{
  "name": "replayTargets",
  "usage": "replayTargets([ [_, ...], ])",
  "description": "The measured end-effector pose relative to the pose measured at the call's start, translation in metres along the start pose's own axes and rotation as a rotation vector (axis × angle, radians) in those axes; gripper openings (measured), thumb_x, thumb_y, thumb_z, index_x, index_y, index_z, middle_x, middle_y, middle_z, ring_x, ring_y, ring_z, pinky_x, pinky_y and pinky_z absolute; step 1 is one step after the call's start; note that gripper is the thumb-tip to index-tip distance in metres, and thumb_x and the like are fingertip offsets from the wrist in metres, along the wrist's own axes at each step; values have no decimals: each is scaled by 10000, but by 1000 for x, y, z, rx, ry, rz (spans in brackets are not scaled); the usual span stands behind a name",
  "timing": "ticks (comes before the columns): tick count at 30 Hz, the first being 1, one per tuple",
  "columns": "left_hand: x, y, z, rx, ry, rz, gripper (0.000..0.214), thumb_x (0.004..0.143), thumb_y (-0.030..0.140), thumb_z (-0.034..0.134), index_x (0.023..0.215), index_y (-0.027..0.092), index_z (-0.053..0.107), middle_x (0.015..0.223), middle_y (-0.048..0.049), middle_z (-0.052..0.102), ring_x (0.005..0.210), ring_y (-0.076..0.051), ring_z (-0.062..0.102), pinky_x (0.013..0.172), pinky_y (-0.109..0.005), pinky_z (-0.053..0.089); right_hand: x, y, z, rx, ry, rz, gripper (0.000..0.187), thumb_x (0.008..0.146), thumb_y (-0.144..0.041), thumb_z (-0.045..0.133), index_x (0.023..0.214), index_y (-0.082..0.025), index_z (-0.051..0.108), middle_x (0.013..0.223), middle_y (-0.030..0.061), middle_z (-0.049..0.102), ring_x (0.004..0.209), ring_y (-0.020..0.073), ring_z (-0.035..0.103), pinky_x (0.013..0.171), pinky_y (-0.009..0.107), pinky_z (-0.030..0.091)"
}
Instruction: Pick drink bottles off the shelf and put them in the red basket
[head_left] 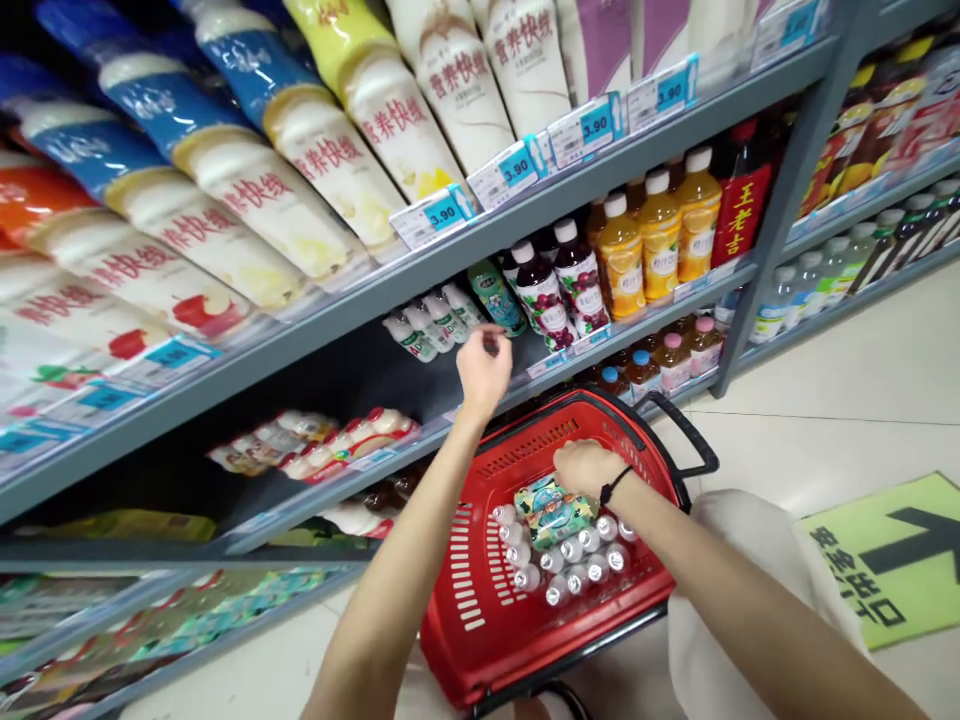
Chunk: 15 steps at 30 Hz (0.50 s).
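My left hand (486,372) is at the front of the middle shelf, its fingers curled and slightly blurred, with nothing visible in them. Just behind it stands a green bottle (496,298), beside small white bottles (435,322) with green lettering. My right hand (589,468), a black band at its wrist, reaches into the red shopping basket (469,655). Its fingers are closed at the end of a green-patterned bottle (553,510) lying on its side; the fingertips are partly hidden. Around that bottle stand several small bottles (574,550) with silver foil tops.
Large milk-drink bottles (330,190) line the upper shelf. Grape juice bottles (541,295) and orange juice bottles (660,240) stand right of my left hand. Packs of small white bottles (349,440) lie lower left. The basket's black handle (694,440) sticks out right; a green arrow sign (892,560) marks the floor.
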<state>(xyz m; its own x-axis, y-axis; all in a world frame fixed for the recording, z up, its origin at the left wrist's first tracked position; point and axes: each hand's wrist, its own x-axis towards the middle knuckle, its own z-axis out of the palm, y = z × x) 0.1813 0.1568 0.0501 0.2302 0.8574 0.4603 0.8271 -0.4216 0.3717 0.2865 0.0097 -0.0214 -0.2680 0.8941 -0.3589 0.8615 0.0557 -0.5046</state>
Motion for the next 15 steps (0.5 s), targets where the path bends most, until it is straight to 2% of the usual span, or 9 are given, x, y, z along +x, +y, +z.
replayTargets([
  [1, 19, -2, 5, 11, 43, -25, 296, 974, 213, 474, 1238, 108, 554, 1221, -156, 672, 1138, -252, 649, 1020, -354, 478, 2, 2, 5, 33, 30, 7, 327, 885, -83, 532, 1103, -19, 768, 1121, 303, 715, 1052, 429, 709, 883, 553, 563],
  [3, 54, -9, 15, 32, 87, -71, 519, 875, 229, 658, 1328, 47, 482, 1398, -264, 554, 1349, -359, 517, 1128, -436, 411, 9, 5, 17, 102, 90, 26, 266, 838, -69, 573, 998, -42, 784, 1033, 294, 732, 967, 445, 719, 837, 585, 560],
  [4, 69, -13, 20, 33, 86, -97, 613, 833, 238, 721, 1342, 22, 457, 1423, -302, 520, 1378, -393, 486, 1142, -460, 398, 12, 7, 24, 137, 127, 33, 226, 820, -71, 595, 941, -54, 785, 996, 289, 736, 935, 449, 719, 827, 597, 555],
  [6, 95, -19, 29, 11, 44, -146, 679, 802, 261, 775, 1335, 8, 439, 1361, -311, 570, 1308, -397, 555, 1077, -450, 455, 20, 10, 38, 211, 215, 36, 149, 812, -111, 625, 834, -85, 770, 947, 277, 738, 906, 443, 716, 828, 617, 542],
  [8, 112, -25, 36, -20, -23, -179, 658, 788, 266, 799, 1293, 16, 459, 1255, -272, 650, 1185, -349, 642, 979, -393, 504, 27, 14, 52, 289, 293, 26, 155, 826, -196, 641, 720, -127, 730, 834, 248, 726, 869, 418, 711, 827, 620, 534],
  [11, 121, -33, 42, -67, -71, -194, 589, 773, 265, 809, 1223, 30, 511, 1206, -216, 691, 1113, -265, 675, 914, -304, 497, 35, 16, 68, 409, 393, -30, 272, 837, -329, 643, 607, -182, 645, 611, 180, 633, 814, 373, 693, 822, 594, 533],
  [15, 109, -41, 42, -132, -42, -205, 485, 728, 352, 840, 1080, 95, 627, 1103, -142, 736, 980, -242, 701, 792, -285, 526, 38, 14, 73, 491, 466, -95, 386, 827, -457, 629, 535, -215, 560, 464, 123, 489, 750, 353, 660, 795, 592, 527],
])
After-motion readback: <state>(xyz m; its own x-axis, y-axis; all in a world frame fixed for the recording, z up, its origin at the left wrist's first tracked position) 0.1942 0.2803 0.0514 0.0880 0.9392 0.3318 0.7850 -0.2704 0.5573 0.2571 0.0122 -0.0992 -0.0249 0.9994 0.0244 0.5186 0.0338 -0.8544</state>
